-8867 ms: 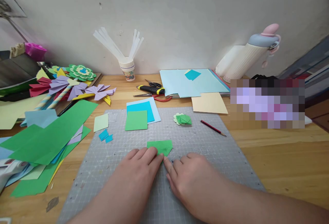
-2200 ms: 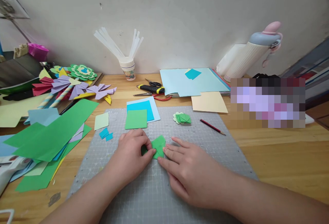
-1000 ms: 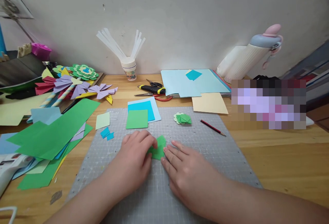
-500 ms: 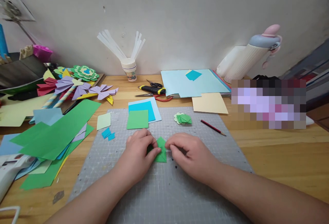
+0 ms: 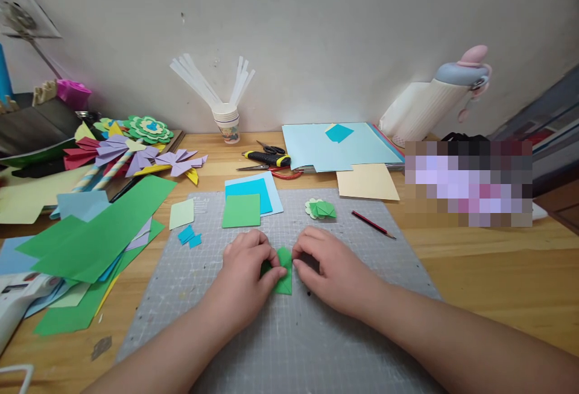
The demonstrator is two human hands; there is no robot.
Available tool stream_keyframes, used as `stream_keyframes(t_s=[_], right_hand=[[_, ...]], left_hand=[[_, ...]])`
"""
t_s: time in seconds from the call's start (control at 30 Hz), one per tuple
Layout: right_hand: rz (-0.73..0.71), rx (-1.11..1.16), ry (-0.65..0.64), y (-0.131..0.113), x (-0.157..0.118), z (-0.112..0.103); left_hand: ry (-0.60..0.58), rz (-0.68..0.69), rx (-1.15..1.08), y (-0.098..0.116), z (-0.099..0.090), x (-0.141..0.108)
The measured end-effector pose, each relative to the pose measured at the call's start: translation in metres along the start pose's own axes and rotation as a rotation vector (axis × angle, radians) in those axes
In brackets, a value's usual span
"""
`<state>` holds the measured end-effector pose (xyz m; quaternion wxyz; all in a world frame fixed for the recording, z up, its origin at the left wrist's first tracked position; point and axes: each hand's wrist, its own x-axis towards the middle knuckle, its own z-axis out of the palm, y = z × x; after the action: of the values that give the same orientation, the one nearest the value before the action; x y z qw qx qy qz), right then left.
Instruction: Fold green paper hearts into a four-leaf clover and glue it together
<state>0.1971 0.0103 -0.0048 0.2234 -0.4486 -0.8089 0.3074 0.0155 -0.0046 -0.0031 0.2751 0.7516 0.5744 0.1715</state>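
A small folded piece of green paper point(image 5: 284, 282) with a pointed top lies on the grey cutting mat point(image 5: 289, 346), between both hands. My left hand point(image 5: 251, 267) grips it, thumb on its face and fingers curled over the left side. The fingers of my right hand point(image 5: 328, 267) are closed in a pinch at its right edge; the exact contact is partly hidden. Beyond the hands sit a green paper square point(image 5: 241, 210) on blue sheets point(image 5: 266, 192) and a scalloped pale-green paper piece point(image 5: 312, 208) bearing folded green paper point(image 5: 324, 209). A dark red pencil point(image 5: 373, 224) lies to the right.
Loose green sheets point(image 5: 108, 231) and a white glue gun point(image 5: 20, 294) occupy the left, with paper flowers point(image 5: 149, 128) behind. Scissors point(image 5: 271, 147), a black-yellow tool point(image 5: 266, 158), a cup of white strips point(image 5: 227, 125) and a pale blue sheet point(image 5: 335, 149) stand or lie near the wall.
The green paper has shifted slightly toward me. My right hand's fingers have come in to the paper's right edge, while my left hand keeps its hold. The view shifts a little.
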Motion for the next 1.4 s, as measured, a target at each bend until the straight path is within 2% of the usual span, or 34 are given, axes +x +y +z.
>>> stream_keyframes(t_s=[0.13,0.23,0.37,0.47,0.6,0.77,0.87,0.97,1.07,1.2,1.4], right_hand=[[0.122,0.169,0.061,0.000,0.001,-0.003],[0.204,0.277,-0.033,-0.003,-0.002,-0.003],[0.218,0.361,-0.169,-0.011,-0.008,0.000],[0.310,0.528,-0.199,-0.013,-0.009,0.004],[0.389,0.755,-0.198,-0.012,-0.007,0.007],[0.372,0.838,-0.184,-0.011,-0.005,0.006],[0.359,0.884,-0.083,-0.009,-0.004,0.005],[0.333,0.914,-0.014,-0.008,-0.002,0.005],[0.323,0.955,-0.018,-0.008,-0.001,0.004],[0.359,0.982,-0.054,-0.010,0.000,0.002],[0.324,0.874,-0.026,-0.010,-0.002,0.001]], left_hand=[[0.028,-0.029,-0.197,0.001,-0.005,0.002],[0.062,-0.073,-0.387,0.004,-0.009,0.003],[0.061,-0.088,-0.549,0.006,-0.008,0.000],[0.069,-0.090,-0.611,0.005,-0.006,-0.002],[0.114,-0.177,-0.814,0.004,-0.004,-0.001],[-0.013,-0.168,-1.022,0.007,-0.002,0.002],[-0.051,-0.213,-1.020,0.009,-0.003,0.000],[-0.032,-0.253,-0.982,0.009,-0.003,-0.003],[0.010,-0.251,-1.010,0.009,-0.003,-0.003],[-0.007,-0.225,-0.959,0.011,-0.005,-0.002],[-0.084,-0.162,-0.641,0.013,-0.007,-0.004]])
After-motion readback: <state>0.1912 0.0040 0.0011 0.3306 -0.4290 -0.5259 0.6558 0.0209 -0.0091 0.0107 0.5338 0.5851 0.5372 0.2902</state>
